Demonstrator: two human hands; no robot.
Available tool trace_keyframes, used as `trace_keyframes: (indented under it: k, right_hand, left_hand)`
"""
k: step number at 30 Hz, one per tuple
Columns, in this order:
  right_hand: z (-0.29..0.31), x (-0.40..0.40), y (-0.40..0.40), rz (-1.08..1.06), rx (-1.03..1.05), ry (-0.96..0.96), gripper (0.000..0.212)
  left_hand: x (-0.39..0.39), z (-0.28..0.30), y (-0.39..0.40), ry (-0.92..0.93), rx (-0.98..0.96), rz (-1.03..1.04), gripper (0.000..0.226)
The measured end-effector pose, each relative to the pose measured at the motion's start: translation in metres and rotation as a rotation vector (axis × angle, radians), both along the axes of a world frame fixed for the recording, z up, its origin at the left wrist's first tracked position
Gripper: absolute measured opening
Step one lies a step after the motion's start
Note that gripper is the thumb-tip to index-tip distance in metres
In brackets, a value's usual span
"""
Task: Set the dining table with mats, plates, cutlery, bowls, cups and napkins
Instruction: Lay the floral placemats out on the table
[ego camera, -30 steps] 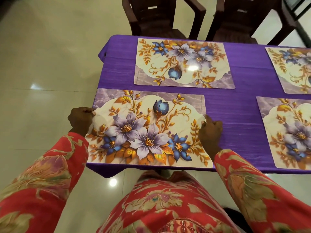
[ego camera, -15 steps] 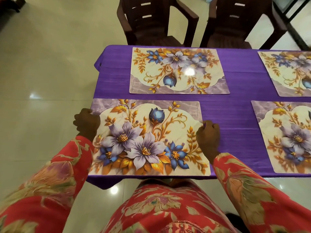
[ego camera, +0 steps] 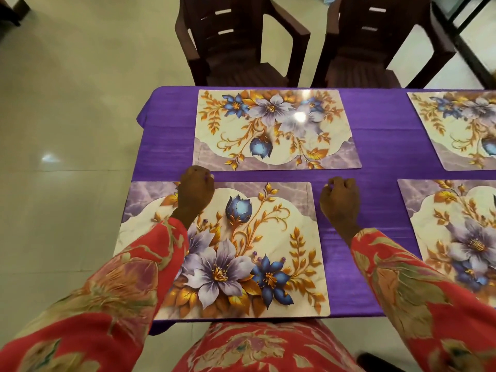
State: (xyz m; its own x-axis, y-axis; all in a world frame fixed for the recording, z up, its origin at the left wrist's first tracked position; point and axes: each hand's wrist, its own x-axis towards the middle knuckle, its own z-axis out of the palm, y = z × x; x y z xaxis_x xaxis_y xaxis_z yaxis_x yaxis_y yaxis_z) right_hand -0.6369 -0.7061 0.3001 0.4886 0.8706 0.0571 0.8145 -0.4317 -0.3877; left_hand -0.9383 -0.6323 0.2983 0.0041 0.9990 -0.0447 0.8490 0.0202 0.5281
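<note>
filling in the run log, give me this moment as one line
stage: mats | near mat flat on purple tablecloth | left hand curled over its far edge | right hand curled beside it | plates: none visible

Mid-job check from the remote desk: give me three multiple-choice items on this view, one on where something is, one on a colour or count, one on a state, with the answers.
1. Where is the right hand?
A. On the purple tablecloth, beside the right edge of the nearest mat
B. On a chair
C. On the far mat

2. How many floral mats show, whole or in part?
A. Two
B. Four
C. Six

3. What stands on the mats?
A. Plates and cups
B. Folded napkins
C. Nothing yet

Answers:
1. A: the hand sits over bare cloth just right of that mat's top corner.
2. B: the nearest mat, the far mat across from it, and two cut off at the right edge.
3. C: every visible mat surface shows only its printed flowers; the left hand lies over the nearest mat's far edge, fingers curled; no grip on it shows.
</note>
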Motion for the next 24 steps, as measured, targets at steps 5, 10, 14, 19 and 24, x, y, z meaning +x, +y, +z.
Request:
trace_keyframes:
  k: [5,10,14,19,24]
  right_hand:
    - [0.005,0.021,0.027,0.069,-0.081,-0.037,0.032]
    - [0.000,0.038,0.042,0.177,-0.241,-0.047,0.047]
    - [-0.003,0.044,0.049,0.231,-0.375,-0.041,0.054]
    - [-0.004,0.044,0.051,0.223,-0.457,0.017,0.057]
    - [-0.004,0.045,0.050,0.231,-0.456,0.005,0.057]
  left_hand:
    - [0.022,0.000,0.015,0.104,-0.051,-0.108,0.040]
    - [0.030,-0.007,0.026,0.143,-0.142,-0.197,0.046]
    - [0.033,-0.010,0.031,0.193,-0.226,-0.247,0.050]
    - [0.032,-0.014,0.036,0.179,-0.243,-0.264,0.052]
    - [0.029,-0.020,0.041,0.169,-0.244,-0.273,0.053]
